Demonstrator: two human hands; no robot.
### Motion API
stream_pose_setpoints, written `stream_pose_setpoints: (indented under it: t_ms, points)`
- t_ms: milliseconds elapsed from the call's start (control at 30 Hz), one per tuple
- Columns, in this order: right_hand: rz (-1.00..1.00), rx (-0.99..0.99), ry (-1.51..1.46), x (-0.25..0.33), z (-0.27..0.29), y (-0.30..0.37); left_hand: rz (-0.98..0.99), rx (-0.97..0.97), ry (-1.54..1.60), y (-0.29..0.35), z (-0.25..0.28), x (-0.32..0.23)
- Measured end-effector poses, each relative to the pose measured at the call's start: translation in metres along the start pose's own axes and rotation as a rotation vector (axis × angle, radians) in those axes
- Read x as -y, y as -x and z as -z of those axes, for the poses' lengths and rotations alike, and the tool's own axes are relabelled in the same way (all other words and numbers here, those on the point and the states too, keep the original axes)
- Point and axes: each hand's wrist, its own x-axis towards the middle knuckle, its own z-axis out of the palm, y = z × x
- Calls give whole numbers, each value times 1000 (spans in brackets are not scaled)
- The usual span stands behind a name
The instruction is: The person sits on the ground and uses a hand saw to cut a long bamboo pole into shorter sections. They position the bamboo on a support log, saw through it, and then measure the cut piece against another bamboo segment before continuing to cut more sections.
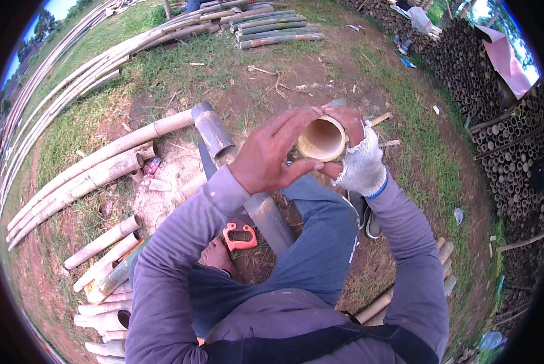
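Note:
Both my hands are closed round a bamboo tube (303, 147), its round open end and pale hollow inside facing up at me. My bare left hand (276, 148) grips its left side, the thumb along the near rim. My right hand (355, 147), in a white fingerless glove with a blue cuff, holds the right side. The tube's far end is hidden below. Under my left forearm lies a handsaw with an orange handle (240, 236); its blade passes behind my hand. Thick bamboo pieces (270, 221) lie beside the saw, next to my bent leg.
Long bamboo poles (102, 148) stretch across the ground at left. Short cut bamboo pieces (106, 241) lie at lower left, more (378, 306) behind my right elbow. A tall stack of bamboo tubes (505, 164) stands at right. Green poles (278, 27) are piled at the far side.

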Motion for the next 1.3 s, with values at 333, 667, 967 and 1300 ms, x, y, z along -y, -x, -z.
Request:
stream_pose_setpoints:
  t_ms: [333, 667, 967, 1300]
  points:
    - [-15, 16, -3, 5, 0, 1, 16, 19, 39, -1, 4, 0]
    - [-400, -101, -229, 13, 3, 30, -5, -24, -50, 7, -9, -6]
    - [-1256, -843, -2131, -13, -77, 160, -252, 228, -17, 76, -83, -59]
    - [-1506, -784, -1062, 101, 63, 302, -120, 501, -350, 58, -22, 17]
